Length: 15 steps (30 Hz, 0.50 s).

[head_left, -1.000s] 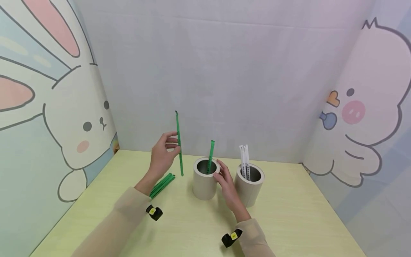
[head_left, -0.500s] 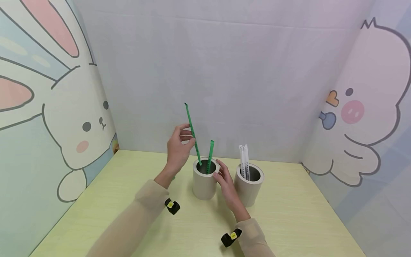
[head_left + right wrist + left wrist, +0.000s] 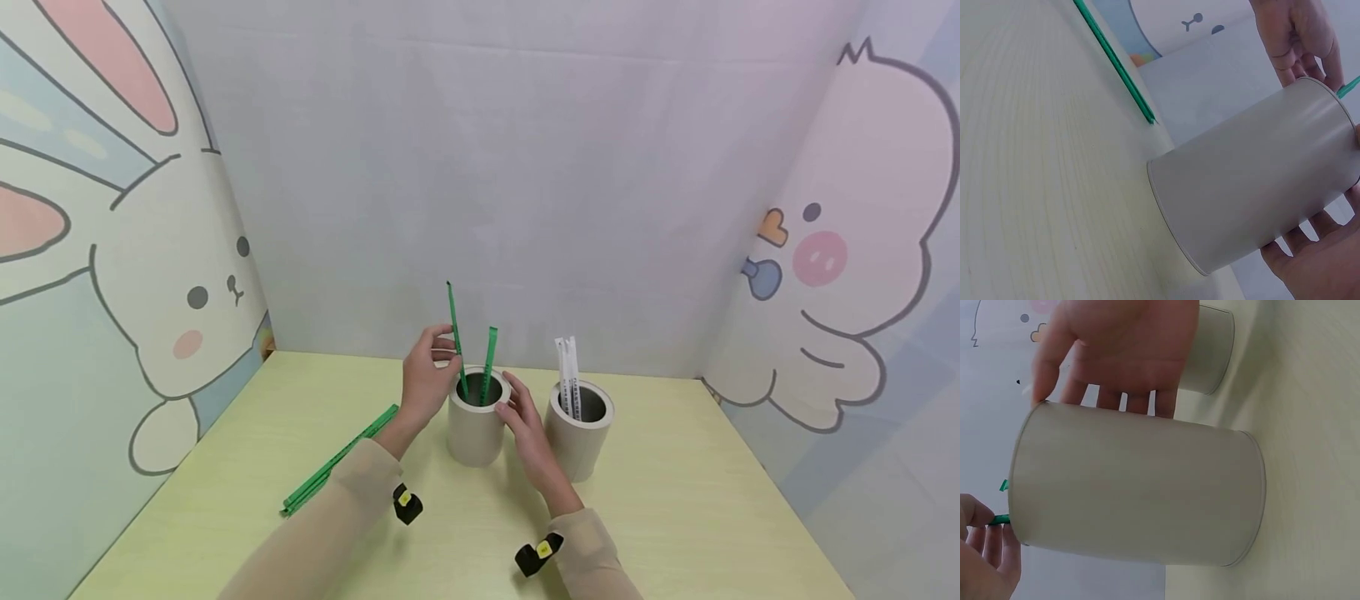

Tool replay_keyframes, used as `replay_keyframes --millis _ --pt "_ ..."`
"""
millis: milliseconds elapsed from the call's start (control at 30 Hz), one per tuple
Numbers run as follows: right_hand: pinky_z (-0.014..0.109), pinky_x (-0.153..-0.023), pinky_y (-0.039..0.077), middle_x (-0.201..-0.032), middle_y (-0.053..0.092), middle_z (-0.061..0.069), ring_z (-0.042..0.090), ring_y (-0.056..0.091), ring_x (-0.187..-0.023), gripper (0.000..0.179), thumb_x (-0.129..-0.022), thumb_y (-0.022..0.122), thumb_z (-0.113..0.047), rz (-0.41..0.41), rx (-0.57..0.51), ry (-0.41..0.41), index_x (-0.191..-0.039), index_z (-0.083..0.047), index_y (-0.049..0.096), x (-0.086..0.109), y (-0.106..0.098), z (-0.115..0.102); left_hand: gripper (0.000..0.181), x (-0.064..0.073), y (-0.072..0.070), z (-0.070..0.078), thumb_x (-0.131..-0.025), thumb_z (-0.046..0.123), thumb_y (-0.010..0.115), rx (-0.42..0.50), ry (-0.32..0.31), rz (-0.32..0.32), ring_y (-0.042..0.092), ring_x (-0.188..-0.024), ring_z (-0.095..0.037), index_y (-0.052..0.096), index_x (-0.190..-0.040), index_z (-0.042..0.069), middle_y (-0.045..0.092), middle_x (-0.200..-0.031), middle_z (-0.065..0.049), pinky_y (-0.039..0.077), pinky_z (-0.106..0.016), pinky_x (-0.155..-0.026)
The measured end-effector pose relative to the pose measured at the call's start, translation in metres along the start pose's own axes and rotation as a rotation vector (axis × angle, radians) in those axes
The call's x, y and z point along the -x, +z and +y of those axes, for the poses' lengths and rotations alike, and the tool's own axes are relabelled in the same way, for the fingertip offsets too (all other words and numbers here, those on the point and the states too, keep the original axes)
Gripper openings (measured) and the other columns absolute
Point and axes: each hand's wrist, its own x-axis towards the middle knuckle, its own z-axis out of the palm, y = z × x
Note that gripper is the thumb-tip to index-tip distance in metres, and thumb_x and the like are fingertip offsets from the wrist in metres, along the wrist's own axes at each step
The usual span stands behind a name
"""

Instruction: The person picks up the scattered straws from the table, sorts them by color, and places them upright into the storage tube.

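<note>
In the head view my left hand (image 3: 429, 379) pinches a long green wrapped straw (image 3: 455, 321) between thumb and fingers. Its lower end is inside the left beige cylindrical holder (image 3: 476, 437). A second green wrapped straw (image 3: 491, 346) leans in the same holder. My right hand (image 3: 531, 433) holds that holder from the right, thumb at the rim and fingers round its side. From the left wrist view, the right hand (image 3: 1129, 347) lies along the holder wall (image 3: 1135, 481), while the left hand (image 3: 985, 565) is by the rim.
Another beige holder (image 3: 576, 450) stands to the right, with white printed wrapped straws (image 3: 569, 375) in it. Several green wrapped straws (image 3: 330, 471) lie on the pale wooden table (image 3: 690, 500), partly behind my left forearm. A grey cloth wall (image 3: 487, 167) closes off the back.
My left hand has moved right and then down, bringing the green wrapped straw from beside the holder into its mouth. The right hand has stayed on the holder.
</note>
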Motion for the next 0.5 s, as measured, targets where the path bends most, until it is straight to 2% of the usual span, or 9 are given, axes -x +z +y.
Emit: replay_keyframes --millis 300,500 --pt "0.057 -0.121 0.033 -0.165 0.041 0.016 0.037 0.038 -0.153 0.058 -0.112 0.051 -0.027 0.002 0.018 -0.011 -0.167 -0.019 0.032 0.000 0.000 0.000 0.049 0.004 0.001 -0.011 -0.093 0.003 0.069 -0.008 -0.013 -0.008 0.072 -0.110 -0.027 0.061 -0.140 0.016 0.071 -0.115 -0.009 0.061 -0.046 -0.095" --pt "0.061 -0.125 0.027 -0.167 0.039 0.013 0.037 0.035 -0.155 0.058 -0.112 0.051 -0.027 -0.003 0.003 0.002 -0.166 -0.022 0.033 0.001 0.001 -0.001 0.049 0.002 -0.012 -0.012 -0.095 0.002 0.068 -0.022 0.019 -0.025 0.072 -0.111 -0.029 0.060 -0.142 0.013 0.071 -0.120 -0.012 0.062 -0.045 -0.094"
